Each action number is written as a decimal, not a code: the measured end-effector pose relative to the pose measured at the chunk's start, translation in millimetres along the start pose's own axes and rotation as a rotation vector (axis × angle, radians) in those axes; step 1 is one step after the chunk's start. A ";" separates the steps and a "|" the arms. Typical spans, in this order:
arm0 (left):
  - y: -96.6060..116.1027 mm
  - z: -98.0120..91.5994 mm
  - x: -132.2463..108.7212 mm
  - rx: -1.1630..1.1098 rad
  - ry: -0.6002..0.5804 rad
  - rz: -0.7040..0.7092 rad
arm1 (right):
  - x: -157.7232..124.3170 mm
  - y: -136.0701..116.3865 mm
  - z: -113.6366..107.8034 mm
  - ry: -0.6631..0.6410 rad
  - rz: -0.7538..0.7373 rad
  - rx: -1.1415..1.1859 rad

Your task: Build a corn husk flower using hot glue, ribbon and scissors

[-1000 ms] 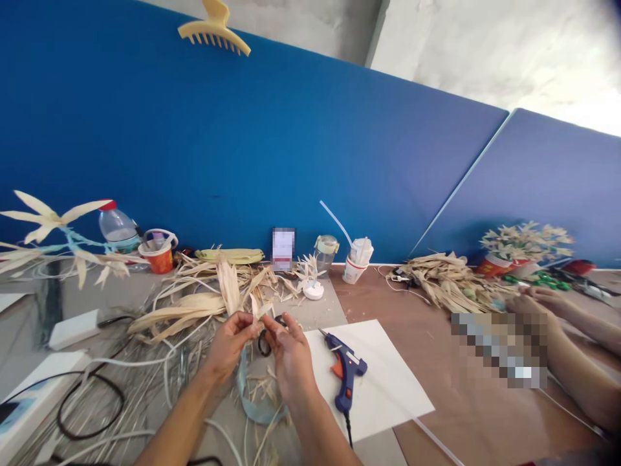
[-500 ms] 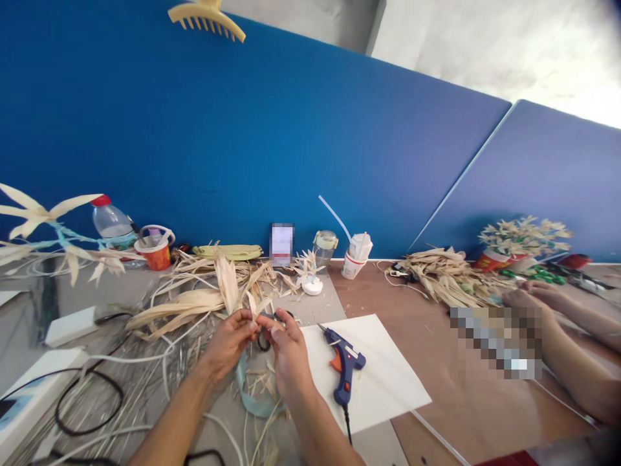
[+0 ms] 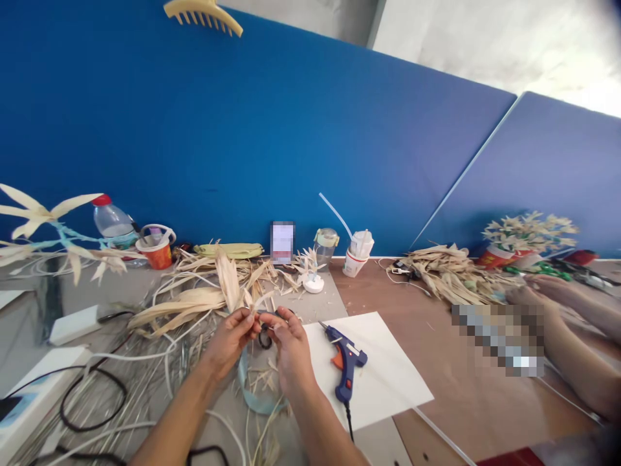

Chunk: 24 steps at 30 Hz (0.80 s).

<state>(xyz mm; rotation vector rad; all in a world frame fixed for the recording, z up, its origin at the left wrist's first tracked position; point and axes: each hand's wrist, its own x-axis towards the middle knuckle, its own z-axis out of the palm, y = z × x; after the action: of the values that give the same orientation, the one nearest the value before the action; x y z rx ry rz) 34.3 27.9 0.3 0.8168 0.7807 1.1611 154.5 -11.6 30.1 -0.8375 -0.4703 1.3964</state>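
My left hand (image 3: pixel 233 338) pinches a small pale strip of corn husk (image 3: pixel 262 300), which points up from the fingertips. Close beside it, my right hand (image 3: pixel 291 342) has its fingers pressed together; whatever lies between them is too small to make out. Behind the fingers, the dark handle of what looks like scissors (image 3: pixel 264 338) shows in part. Below the hands curls a light blue ribbon (image 3: pixel 257 402) among husk scraps. A blue hot glue gun (image 3: pixel 346 364) with an orange trigger lies on a white sheet (image 3: pixel 388 375) right of my right hand.
Dried corn husks (image 3: pixel 187 309) and loose cables lie to the left, near a white power strip (image 3: pixel 43 382). A small husk flower on a white base (image 3: pixel 313 283), a phone (image 3: pixel 282 243) and stacked cups (image 3: pixel 355 259) stand behind. Another person's hands (image 3: pixel 538 301) are at right.
The fingertips of my hands have shifted slightly, and the husk strip sits a little differently. The view has tilted a touch; the glue gun stays on the sheet.
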 end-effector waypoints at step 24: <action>-1.7 7.0 0.3 0.149 0.125 0.086 | -11.2 1.2 3.6 -0.106 -0.229 -0.332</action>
<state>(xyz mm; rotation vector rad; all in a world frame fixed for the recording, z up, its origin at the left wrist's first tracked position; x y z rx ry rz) 41.1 26.9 2.3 0.9153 0.9518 1.2507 149.4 -21.7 33.4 -0.9455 -0.8693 1.1701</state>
